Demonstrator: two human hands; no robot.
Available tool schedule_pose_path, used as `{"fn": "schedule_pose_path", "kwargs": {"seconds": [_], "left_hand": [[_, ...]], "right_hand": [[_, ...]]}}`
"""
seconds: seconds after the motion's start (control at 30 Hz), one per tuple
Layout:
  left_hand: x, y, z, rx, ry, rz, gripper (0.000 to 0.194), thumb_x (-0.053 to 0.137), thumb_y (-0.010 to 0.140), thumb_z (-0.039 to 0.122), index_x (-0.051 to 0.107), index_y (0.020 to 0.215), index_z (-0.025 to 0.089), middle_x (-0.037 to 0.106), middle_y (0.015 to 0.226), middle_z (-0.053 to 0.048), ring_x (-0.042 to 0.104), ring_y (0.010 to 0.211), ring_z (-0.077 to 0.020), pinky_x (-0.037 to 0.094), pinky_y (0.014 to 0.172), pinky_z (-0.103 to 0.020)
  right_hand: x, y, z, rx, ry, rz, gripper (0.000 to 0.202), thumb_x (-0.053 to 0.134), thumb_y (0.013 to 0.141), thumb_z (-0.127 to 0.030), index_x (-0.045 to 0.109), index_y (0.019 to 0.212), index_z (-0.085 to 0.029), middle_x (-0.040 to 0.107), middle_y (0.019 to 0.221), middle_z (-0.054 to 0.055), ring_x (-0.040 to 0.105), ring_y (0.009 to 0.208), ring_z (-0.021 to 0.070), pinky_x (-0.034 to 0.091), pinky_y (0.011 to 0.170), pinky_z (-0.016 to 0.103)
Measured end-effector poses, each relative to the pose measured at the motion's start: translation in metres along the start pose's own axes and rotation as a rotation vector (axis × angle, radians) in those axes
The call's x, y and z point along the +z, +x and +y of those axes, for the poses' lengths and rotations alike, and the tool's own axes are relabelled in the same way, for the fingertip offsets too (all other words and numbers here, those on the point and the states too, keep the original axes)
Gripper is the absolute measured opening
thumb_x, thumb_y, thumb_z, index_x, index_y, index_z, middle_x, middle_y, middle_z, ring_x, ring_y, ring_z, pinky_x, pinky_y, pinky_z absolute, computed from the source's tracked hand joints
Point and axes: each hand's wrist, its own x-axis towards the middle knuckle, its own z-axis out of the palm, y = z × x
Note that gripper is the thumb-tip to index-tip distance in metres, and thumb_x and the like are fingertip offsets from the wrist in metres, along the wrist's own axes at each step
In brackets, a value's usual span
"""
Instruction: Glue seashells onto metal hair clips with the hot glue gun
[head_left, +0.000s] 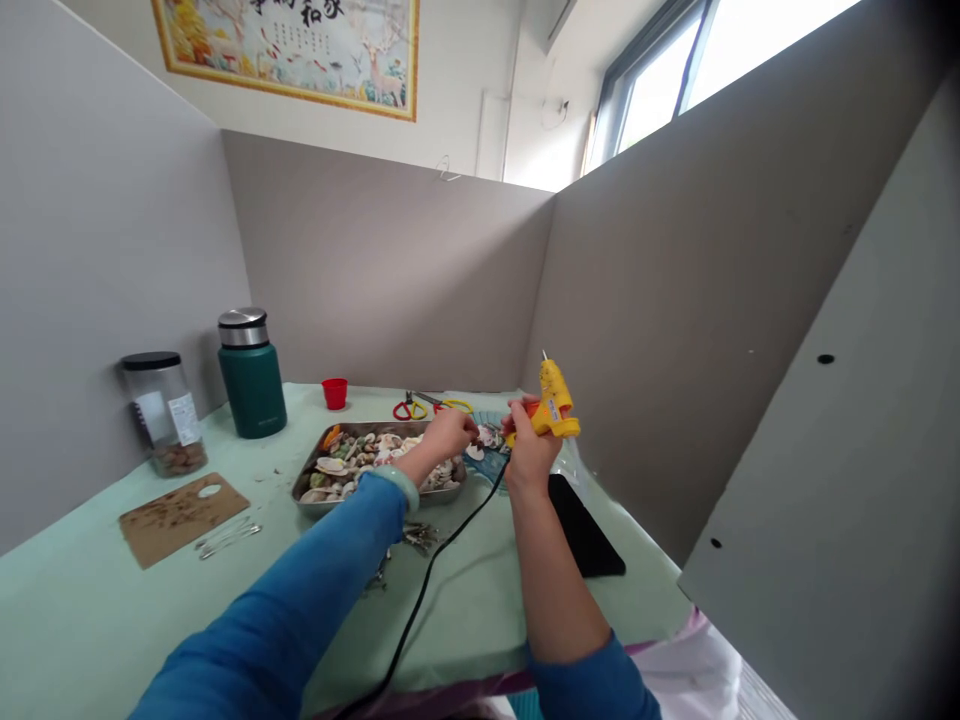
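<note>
Your right hand (529,450) has its fingers wrapped around the handle of a yellow glue gun (555,396), which you hold up over the right part of the tabletop (465,610) with its nozzle pointing upward. A black cord (427,580) runs from near that hand down across the cloth toward you.

Your left hand (448,432), with a pale bangle (406,486) at the wrist, reaches over the right side of a metal tray (317,508) full of shells (341,466). Its fingers are bent close to a blue item (489,466) with shells on it; you cannot tell whether they pinch anything, as they are too small in view.

Behind the tray you have a red cup (334,394) and two pairs of scissors (409,409) with red and yellow handles. To its left stand a green bottle (253,388) and a clear jar (166,415) with a black lid, and a brown board (182,518) lies nearer you, with thin metal pieces (227,538) just beside it. More small metal parts (421,537) lie in front of the tray, and a flat black object (585,530) lies beside your right forearm.
</note>
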Motion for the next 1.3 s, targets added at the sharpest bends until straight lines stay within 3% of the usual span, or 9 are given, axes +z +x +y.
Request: {"fn": "schedule_pose_path", "kwargs": {"seconds": [0.1,0.27,0.47,0.7,0.87,0.97,1.07,1.13,1.3], "left_hand": [[0.011,0.018,0.004,0.011,0.231,-0.047,0.022,0.058,0.07,0.019,0.075,0.084,0.02,0.072,0.086,-0.008,0.064,0.08,-0.0189,0.044,0.068,-0.024],[0.023,0.043,-0.009,-0.014,0.287,-0.073,0.021,0.062,0.067,0.017,0.076,0.083,0.02,0.072,0.089,-0.012,0.065,0.084,-0.0238,0.045,0.071,-0.028],[0.015,0.046,-0.028,-0.082,0.294,0.006,0.026,0.057,0.075,0.019,0.074,0.095,0.02,0.07,0.101,-0.013,0.062,0.095,-0.0255,0.044,0.078,-0.03],[-0.033,0.0,-0.064,-0.068,0.183,0.098,0.028,0.051,0.078,0.024,0.074,0.093,0.021,0.072,0.092,-0.006,0.062,0.085,-0.0189,0.042,0.072,-0.023],[-0.061,-0.047,-0.096,-0.116,0.22,0.111,0.033,0.046,0.08,0.032,0.073,0.094,0.019,0.073,0.086,-0.006,0.063,0.08,-0.0197,0.041,0.067,-0.023],[-0.064,-0.067,-0.113,-0.174,0.286,0.138,0.028,0.052,0.073,0.026,0.073,0.09,0.019,0.073,0.087,-0.007,0.064,0.086,-0.0236,0.042,0.069,-0.024],[-0.063,-0.081,-0.124,-0.197,0.299,0.169,0.029,0.05,0.074,0.026,0.073,0.089,0.02,0.073,0.09,-0.007,0.064,0.087,-0.024,0.043,0.072,-0.025],[-0.063,-0.086,-0.128,-0.212,0.261,0.188,0.032,0.047,0.079,0.031,0.073,0.094,0.02,0.072,0.093,-0.007,0.064,0.087,-0.0226,0.043,0.074,-0.025],[-0.068,-0.093,-0.131,-0.258,0.245,0.161,0.028,0.051,0.079,0.029,0.074,0.094,0.023,0.071,0.1,-0.006,0.062,0.091,-0.021,0.043,0.079,-0.024]], "right_hand": [[-0.006,0.003,-0.001,0.04,-0.003,0.016,0.029,0.068,0.066,-0.03,0.055,0.089,-0.018,0.053,0.063,-0.007,0.051,0.048,0.0076,0.042,0.046,0.02],[-0.009,0.002,0.001,0.104,-0.041,-0.017,0.031,0.068,0.066,-0.031,0.054,0.09,-0.017,0.055,0.067,-0.005,0.051,0.049,0.0073,0.042,0.046,0.02],[-0.012,0.0,0.002,0.155,-0.025,-0.043,0.031,0.068,0.066,-0.03,0.054,0.09,-0.017,0.055,0.065,-0.006,0.05,0.048,0.0078,0.042,0.046,0.021],[-0.002,-0.013,0.016,0.228,-0.08,-0.086,0.031,0.066,0.065,-0.031,0.055,0.091,-0.017,0.054,0.064,-0.005,0.051,0.048,0.0085,0.041,0.045,0.02],[0.04,-0.059,0.034,0.326,-0.302,-0.512,0.025,0.063,0.069,-0.032,0.062,0.089,-0.017,0.058,0.064,-0.003,0.054,0.05,0.0109,0.042,0.045,0.021],[0.065,-0.08,0.036,0.222,-0.426,-0.798,0.023,0.064,0.069,-0.033,0.063,0.088,-0.019,0.061,0.067,-0.002,0.057,0.054,0.012,0.045,0.051,0.022],[0.073,-0.084,0.039,0.207,-0.485,-0.902,0.022,0.065,0.07,-0.034,0.063,0.086,-0.019,0.06,0.063,-0.003,0.057,0.054,0.0121,0.045,0.054,0.023],[0.067,-0.077,0.043,0.316,-0.443,-0.908,0.025,0.064,0.07,-0.037,0.063,0.086,-0.017,0.06,0.061,-0.003,0.055,0.05,0.0118,0.043,0.047,0.022],[0.045,-0.054,0.052,0.468,-0.334,-0.672,0.022,0.064,0.065,-0.031,0.06,0.082,-0.016,0.06,0.059,-0.003,0.048,0.04,0.0084,0.037,0.035,0.018]]}}
